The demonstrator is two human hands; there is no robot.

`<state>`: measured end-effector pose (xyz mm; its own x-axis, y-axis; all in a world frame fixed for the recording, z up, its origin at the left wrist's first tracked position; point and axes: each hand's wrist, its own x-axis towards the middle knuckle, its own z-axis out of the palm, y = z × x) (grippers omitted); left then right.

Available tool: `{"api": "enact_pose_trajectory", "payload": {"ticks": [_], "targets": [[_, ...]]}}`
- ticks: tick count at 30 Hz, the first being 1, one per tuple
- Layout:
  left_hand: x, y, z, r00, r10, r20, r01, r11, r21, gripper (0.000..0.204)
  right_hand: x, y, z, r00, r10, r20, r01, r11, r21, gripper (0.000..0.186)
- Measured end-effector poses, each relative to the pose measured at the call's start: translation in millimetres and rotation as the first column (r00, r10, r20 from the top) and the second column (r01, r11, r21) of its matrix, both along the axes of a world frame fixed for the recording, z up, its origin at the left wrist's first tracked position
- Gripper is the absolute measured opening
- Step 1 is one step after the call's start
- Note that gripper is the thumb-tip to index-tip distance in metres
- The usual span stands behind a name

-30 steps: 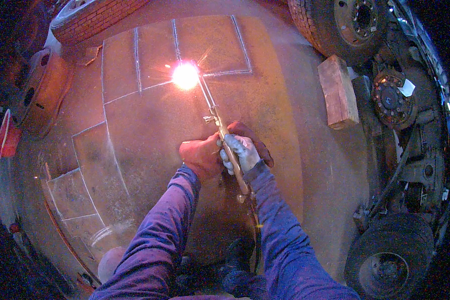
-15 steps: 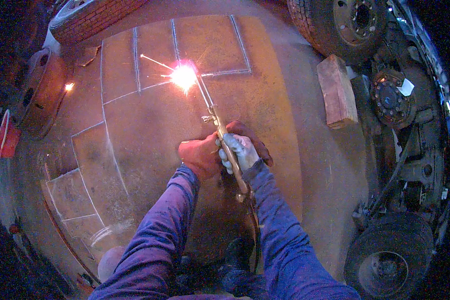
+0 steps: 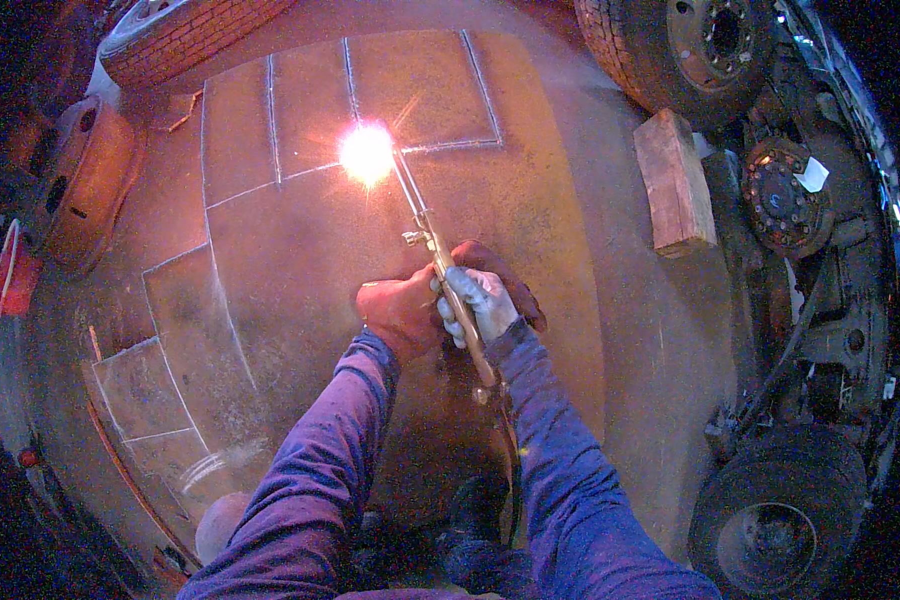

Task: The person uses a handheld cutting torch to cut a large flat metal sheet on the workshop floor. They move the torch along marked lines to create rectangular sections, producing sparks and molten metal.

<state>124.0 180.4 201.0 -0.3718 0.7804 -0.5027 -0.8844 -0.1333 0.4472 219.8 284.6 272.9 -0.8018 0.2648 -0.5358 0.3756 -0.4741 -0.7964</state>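
A long brass cutting torch [image 3: 467,322] slants up and left above a rust-brown steel plate [image 3: 450,70]. Its tip is lost in a white-pink glare [image 3: 367,154] over a chalk line. My right hand [image 3: 490,303], greyish at the fingers, is closed around the torch body. Against the torch's left side is my left hand [image 3: 400,308] in a red glove, closed at the handle; its fingers are partly hidden. More red glove shows beyond my right hand. A hose [image 3: 514,470] trails from the torch's rear end past my right forearm.
Pale lines divide the plate into rectangles. A wooden block [image 3: 675,185] lies right of the plate, near a big tyre [image 3: 625,60] and a bolted hub [image 3: 785,195]. Another tyre [image 3: 185,45] lies far left, a wheel rim [image 3: 90,190] below it. A tyre [image 3: 780,510] sits near right.
Long sparks flying left from the glare have shrunk to short ones, and a small bright spark by the wheel rim is gone. Hands and torch have barely moved.
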Motion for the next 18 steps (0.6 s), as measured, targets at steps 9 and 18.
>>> {"api": "enact_pose_trajectory", "payload": {"ticks": [9, 18], "targets": [[-0.6, -9.6, -12.4, 0.557, -0.233, -0.798, 0.042, 0.967, -0.253, 0.029, 0.3, 1.5, 0.8, 1.0, 0.011, -0.023, -0.011, 1.0, -0.018, 0.049], [-1.9, 11.6, -22.9, 0.979, -0.073, 0.191, 0.068, 0.997, 0.034, 0.036, 0.0, 2.7, 4.4, 1.0, 0.002, -0.011, -0.002, 1.0, -0.006, 0.05]]}}
